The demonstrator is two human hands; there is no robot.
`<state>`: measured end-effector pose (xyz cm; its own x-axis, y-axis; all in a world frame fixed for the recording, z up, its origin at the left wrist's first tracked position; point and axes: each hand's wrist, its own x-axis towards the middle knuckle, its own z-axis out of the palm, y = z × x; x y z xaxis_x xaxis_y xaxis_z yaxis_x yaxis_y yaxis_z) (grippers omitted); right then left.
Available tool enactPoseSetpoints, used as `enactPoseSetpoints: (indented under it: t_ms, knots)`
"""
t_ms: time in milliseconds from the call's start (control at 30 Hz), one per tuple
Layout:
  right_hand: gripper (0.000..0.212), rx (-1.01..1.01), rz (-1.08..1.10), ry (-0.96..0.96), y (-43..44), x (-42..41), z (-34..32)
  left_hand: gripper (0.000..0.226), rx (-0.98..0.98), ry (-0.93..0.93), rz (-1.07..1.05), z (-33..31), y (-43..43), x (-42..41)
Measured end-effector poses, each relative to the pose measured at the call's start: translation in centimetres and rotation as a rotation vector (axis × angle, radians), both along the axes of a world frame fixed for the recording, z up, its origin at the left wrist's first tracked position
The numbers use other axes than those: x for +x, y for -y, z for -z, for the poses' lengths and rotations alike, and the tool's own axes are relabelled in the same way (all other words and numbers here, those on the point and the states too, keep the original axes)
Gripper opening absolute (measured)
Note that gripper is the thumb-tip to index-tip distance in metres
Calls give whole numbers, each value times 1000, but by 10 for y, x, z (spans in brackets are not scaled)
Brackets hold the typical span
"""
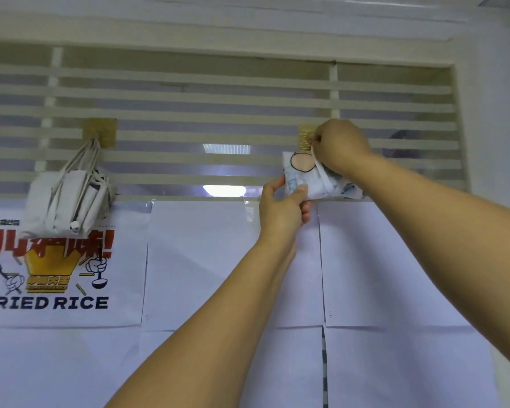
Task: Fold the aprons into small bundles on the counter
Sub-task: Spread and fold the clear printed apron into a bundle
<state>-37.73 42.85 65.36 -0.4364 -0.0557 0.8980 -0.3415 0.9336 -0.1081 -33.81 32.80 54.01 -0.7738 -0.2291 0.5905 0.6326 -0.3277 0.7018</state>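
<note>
Two bare forearms (218, 304), uncovered to the frame edge, bare left hand (281, 207), bare right hand (340, 145)

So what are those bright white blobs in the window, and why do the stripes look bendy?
Head view: the blobs are glare, probably reflected ceiling lights; head view again, the wide lens bows the slats toward the edges; the hanging white bundle at the left looks a bit soft.
</note>
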Motion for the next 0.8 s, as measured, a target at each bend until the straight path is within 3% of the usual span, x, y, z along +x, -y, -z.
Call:
enactPoseSetpoints:
  t_ms: [100, 233, 367, 500, 667, 800]
  knots:
    - [26, 61, -14, -106, -4, 6, 18, 41, -53, 31, 0, 6, 5, 9]
    - [37, -9, -245, -391, -9, 35, 57, 45, -163, 87, -107, 31, 19, 31]
    - [20, -111, -444, -500, -10, 82, 128, 40, -444, 41, -405, 82, 38, 66]
    - [22, -96, -518, -194, 6, 111, 226, 22, -605, 63, -492, 150, 65, 111]
    - [34, 23, -328, 273, 33, 125, 339, 15, -746, 220, -455, 236, 99, 154]
    - [31, 197, -265, 603, 48, 135, 431, 16, -836, 418, -368, 319, 138, 178]
